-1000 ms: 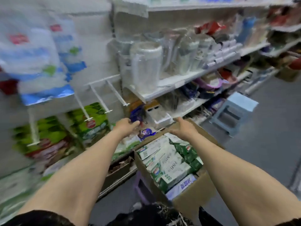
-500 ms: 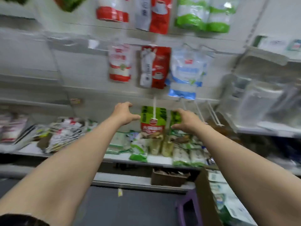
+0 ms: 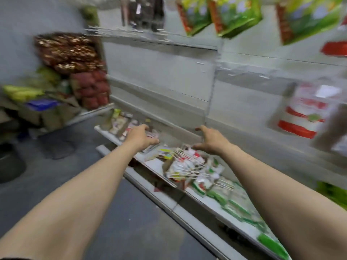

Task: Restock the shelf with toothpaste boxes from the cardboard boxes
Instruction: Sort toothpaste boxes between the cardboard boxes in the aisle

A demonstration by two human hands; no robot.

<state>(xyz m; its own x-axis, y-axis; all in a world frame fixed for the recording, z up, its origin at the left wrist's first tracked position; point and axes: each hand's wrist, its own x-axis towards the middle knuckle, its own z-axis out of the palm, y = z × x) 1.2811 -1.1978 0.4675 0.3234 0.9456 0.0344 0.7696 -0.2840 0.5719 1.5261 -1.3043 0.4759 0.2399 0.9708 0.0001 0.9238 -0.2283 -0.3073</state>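
Observation:
Both arms reach out in front of me over a low white shelf (image 3: 155, 164). My left hand (image 3: 141, 136) hovers above small packets (image 3: 122, 122) at the shelf's left end, fingers curled and holding nothing. My right hand (image 3: 211, 140) is spread above a bare stretch of the shelf, also holding nothing. A pile of red, white and green packets on wire hooks (image 3: 189, 166) lies on the shelf just below and right of my right hand. The picture is blurred. No cardboard box of toothpaste shows in this view.
Green snack bags (image 3: 234, 14) hang overhead at the top right, and a red and white bag (image 3: 304, 113) hangs at right. Stacked brown and red sacks (image 3: 75, 61) and cardboard boxes (image 3: 43, 113) fill the left corner. Grey floor (image 3: 93, 184) lies below the shelf.
The view has swung left, away from the cardboard box of toothpaste, which has left the picture. Both hands stayed stretched out and now hover over the low shelf's left end.

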